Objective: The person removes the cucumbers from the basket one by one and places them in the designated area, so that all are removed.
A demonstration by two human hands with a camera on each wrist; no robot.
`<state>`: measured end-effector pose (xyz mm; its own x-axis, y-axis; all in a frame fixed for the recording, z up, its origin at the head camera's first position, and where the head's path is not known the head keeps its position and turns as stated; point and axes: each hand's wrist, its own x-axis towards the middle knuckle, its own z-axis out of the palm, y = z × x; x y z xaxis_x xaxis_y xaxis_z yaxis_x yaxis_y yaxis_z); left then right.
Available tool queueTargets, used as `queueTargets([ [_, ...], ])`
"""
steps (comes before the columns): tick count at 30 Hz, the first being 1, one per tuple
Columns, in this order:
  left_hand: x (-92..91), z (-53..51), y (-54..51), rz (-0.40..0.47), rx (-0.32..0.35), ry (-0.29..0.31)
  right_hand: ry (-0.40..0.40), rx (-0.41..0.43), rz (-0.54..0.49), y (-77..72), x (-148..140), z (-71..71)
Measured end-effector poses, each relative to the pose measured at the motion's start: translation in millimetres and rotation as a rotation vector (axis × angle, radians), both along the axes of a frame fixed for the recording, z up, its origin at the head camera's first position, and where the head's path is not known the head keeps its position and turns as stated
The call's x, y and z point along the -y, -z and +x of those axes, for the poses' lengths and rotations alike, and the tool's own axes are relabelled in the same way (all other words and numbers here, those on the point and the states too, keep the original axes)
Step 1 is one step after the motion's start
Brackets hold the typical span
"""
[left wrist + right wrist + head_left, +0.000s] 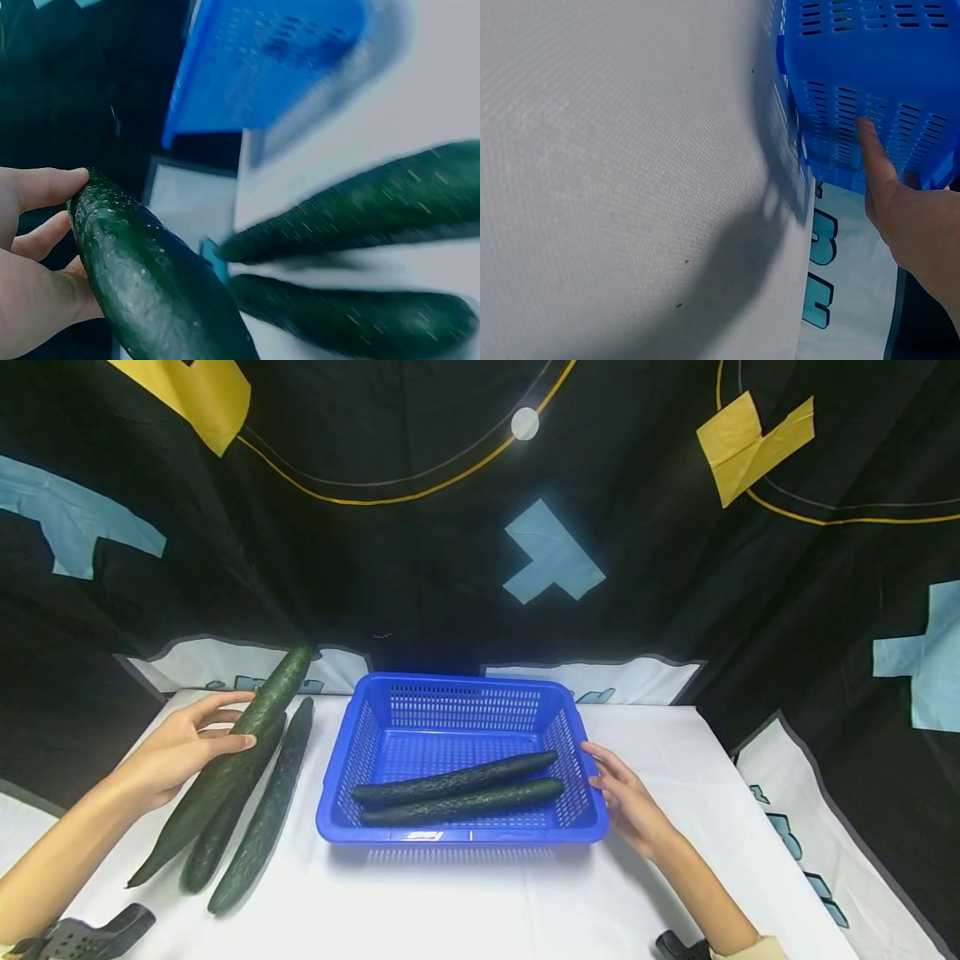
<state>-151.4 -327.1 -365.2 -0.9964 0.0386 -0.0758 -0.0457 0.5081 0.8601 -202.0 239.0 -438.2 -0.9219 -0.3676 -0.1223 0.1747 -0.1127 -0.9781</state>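
Observation:
My left hand [176, 747] grips a long dark green cucumber [258, 714], thumb on one side and fingers on the other, holding it aslant above the white table. Two more cucumbers lie on the table: one [225, 818] partly behind the held one, another [270, 810] to its right. A blue plastic basket [467, 835] stands mid-table with two cucumbers, a rear one [457, 779] and a front one [465, 802], lying side by side on its floor. At its right rim my right hand [630, 802] holds on, a finger [876, 154] stretched along the outer slotted wall.
The white tabletop [450, 910] runs around the basket. A black curtain [420, 577] with yellow and blue shapes hangs behind the table and down its sides. Dark wrist mounts [97, 935] sit on both forearms.

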Motion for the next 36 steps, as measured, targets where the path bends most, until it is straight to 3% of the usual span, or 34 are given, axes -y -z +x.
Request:
queueTargets([
  [8, 31.1, 10.6, 32.2, 0.033, 0.006, -0.040, 0.008, 0.001, -0.005, 0.3, -2.5, 1.2],
  [20, 56.2, 11.7, 64.1, -0.012, 0.084, -0.101, 0.001, 0.002, -0.005, 0.6, -2.2, 1.2],
  [26, 59.0, 11.7, 75.4, -0.024, 0.103, -0.122, -0.003, 0.003, -0.007, 0.1, -1.9, 0.8],
  [36, 59.0, 10.2, 85.1, -0.011, 0.123, -0.147, -0.006, 0.008, -0.011, 0.2, -1.5, 0.3],
])
